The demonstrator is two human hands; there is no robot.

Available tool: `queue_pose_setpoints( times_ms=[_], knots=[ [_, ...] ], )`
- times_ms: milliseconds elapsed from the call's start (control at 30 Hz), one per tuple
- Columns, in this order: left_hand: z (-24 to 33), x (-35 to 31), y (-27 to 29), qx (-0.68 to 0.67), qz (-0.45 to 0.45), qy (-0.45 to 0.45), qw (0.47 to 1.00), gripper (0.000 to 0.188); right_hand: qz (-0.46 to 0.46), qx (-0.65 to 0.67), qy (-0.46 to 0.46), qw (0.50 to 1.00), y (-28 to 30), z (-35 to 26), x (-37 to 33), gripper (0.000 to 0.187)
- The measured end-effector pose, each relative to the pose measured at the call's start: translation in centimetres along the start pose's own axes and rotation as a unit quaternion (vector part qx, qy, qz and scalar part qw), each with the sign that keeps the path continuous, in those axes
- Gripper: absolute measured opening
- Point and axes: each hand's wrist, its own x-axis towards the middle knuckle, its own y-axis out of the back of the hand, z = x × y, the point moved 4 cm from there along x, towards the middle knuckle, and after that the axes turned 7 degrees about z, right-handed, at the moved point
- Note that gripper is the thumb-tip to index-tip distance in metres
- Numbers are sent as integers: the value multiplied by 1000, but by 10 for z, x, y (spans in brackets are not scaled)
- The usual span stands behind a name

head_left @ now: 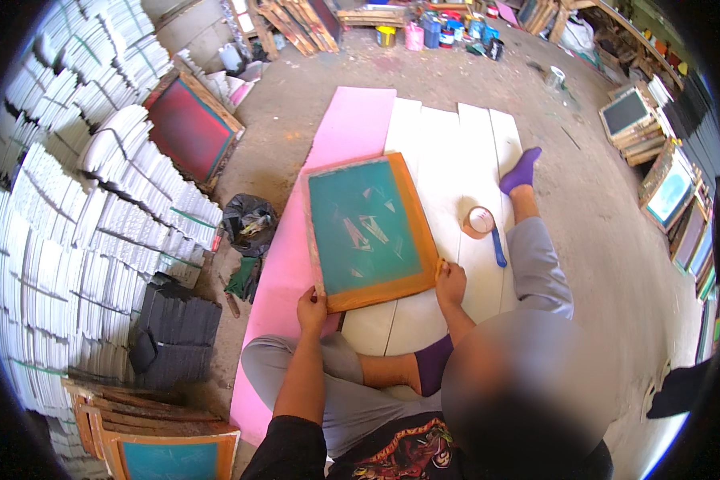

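Note:
A screen printing frame (pixel 366 230) with teal mesh and brown-orange borders lies tilted across the boards in front of me. Pale angular marks show on its mesh. My left hand (pixel 312 310) is closed on its near left corner, thumb at the edge. At the near right edge, my right hand (pixel 451 283) is closed with its fingertips on the border; a small orange-yellow bit shows there, too small to name. To the right of the frame sits a roll of tape (pixel 479 222) with a blue-handled tool (pixel 499 246) beside it.
White boards (pixel 436 144) and a pink sheet (pixel 272 320) lie beneath me. My purple-socked foot (pixel 522 171) rests at the right edge. Stacked white sheets (pixel 48 264) rise at left, near a black bag (pixel 249 220). Paint cans (pixel 432 34) stand far back. A blurred patch hides the lower right.

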Motion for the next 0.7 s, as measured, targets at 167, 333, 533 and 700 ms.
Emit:
queue_pose_setpoints(
  times_ms=[167, 333, 533, 700],
  knots=[
    [29, -15, 11, 5, -47, 2, 999, 37, -44, -16, -10, 999, -7, 23, 17, 21],
    [16, -37, 9, 10, -128, 69, 989, 35, -107, 51, 68, 991, -20, 26, 71, 20],
    [68, -35, 15, 178, -204, 33, 962, 49, 73, 71, 62, 993, -18, 2, 87, 23],
    [135, 60, 13, 199, -48, -134, 970, 43, 69, 169, -198, 963, -46, 28, -5, 32]
  ],
)
